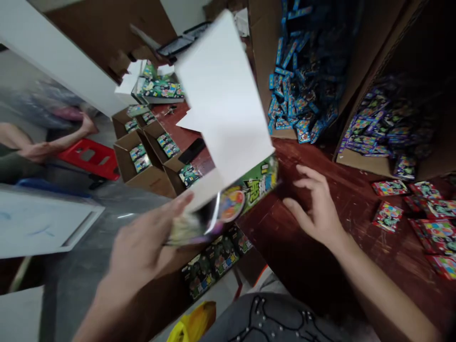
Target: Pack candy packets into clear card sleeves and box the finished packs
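Note:
My left hand (142, 237) grips the near left end of a printed green display box (254, 185), fingers over its top and thumb beneath. The box is tilted, and its white lid (231, 104) stands raised with the blank inner side showing. Motion blurs the held end. What lies inside the box is hidden from me. Off the box's right end, my right hand (317, 204) hovers over the dark red table (285, 237), fingers apart and holding nothing. Below the held box, several dark green printed boxes (213, 261) sit in a row.
Large cartons hold blue packets (292, 95) and purple packets (384, 128). Red packets (388, 216) lie at right. A divided brown carton (149, 175) with small packs stands left, near a black phone (192, 151) and green-white boxes (160, 88). Another person's arm (67, 137) rests near a red stool (92, 159).

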Demonstrator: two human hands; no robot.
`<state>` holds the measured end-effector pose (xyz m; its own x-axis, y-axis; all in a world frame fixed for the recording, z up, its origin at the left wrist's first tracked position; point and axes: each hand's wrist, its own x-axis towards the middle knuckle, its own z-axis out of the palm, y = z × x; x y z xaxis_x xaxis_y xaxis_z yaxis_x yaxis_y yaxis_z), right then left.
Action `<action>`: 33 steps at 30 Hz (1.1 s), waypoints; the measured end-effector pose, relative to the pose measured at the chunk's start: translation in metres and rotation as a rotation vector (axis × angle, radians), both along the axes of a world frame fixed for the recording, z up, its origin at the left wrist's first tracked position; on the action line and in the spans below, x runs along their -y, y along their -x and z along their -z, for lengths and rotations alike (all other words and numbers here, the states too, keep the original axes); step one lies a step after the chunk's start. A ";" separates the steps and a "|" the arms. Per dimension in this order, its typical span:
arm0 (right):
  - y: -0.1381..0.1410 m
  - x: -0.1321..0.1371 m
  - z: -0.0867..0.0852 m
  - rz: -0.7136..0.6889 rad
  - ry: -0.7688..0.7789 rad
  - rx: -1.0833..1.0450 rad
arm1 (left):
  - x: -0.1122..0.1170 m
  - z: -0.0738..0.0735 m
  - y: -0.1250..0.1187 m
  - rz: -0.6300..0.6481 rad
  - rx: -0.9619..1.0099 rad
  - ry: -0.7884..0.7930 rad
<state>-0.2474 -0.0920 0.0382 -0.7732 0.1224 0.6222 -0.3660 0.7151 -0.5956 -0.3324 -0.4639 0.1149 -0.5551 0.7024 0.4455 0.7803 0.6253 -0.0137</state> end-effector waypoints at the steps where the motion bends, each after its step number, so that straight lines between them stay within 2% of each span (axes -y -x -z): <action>1: 0.012 -0.006 0.017 0.057 -0.016 0.057 | -0.003 0.018 0.011 0.060 -0.036 0.085; 3: 0.037 -0.014 0.049 0.096 -0.115 0.237 | -0.014 0.061 0.032 0.087 -0.075 0.202; 5: 0.066 -0.016 0.070 0.052 -0.251 0.411 | -0.023 0.104 0.048 0.051 -0.062 0.272; 8: 0.127 -0.007 0.076 -0.047 -0.381 0.504 | -0.031 0.149 0.056 0.020 0.049 0.371; 11: 0.203 0.009 0.065 -0.112 -0.452 0.503 | -0.042 0.171 0.050 0.024 0.056 0.337; 14: 0.271 0.022 0.052 -0.128 -0.510 0.537 | -0.058 0.180 0.041 0.051 0.027 0.250; 16: 0.299 0.023 0.051 -0.139 -0.542 0.570 | -0.066 0.182 0.037 0.061 0.041 0.219; 18: 0.308 0.016 0.055 -0.145 -0.565 0.596 | -0.070 0.181 0.036 0.071 0.077 0.207; 20: 0.297 0.002 0.065 -0.133 -0.579 0.608 | -0.073 0.178 0.039 0.080 0.125 0.215; 22: 0.265 -0.018 0.074 -0.086 -0.578 0.598 | -0.078 0.177 0.044 0.092 0.171 0.248; 25: 0.186 -0.054 0.086 -0.006 -0.559 0.594 | -0.094 0.177 0.050 0.131 0.209 0.293; 29: 0.066 -0.098 0.099 0.040 -0.524 0.649 | -0.134 0.172 0.053 0.196 0.225 0.300; 31: 0.012 -0.113 0.093 0.048 -0.493 0.658 | -0.159 0.158 0.055 0.194 0.239 0.275; 33: -0.036 -0.124 0.069 0.068 -0.399 0.578 | -0.187 0.134 0.055 0.185 0.267 0.171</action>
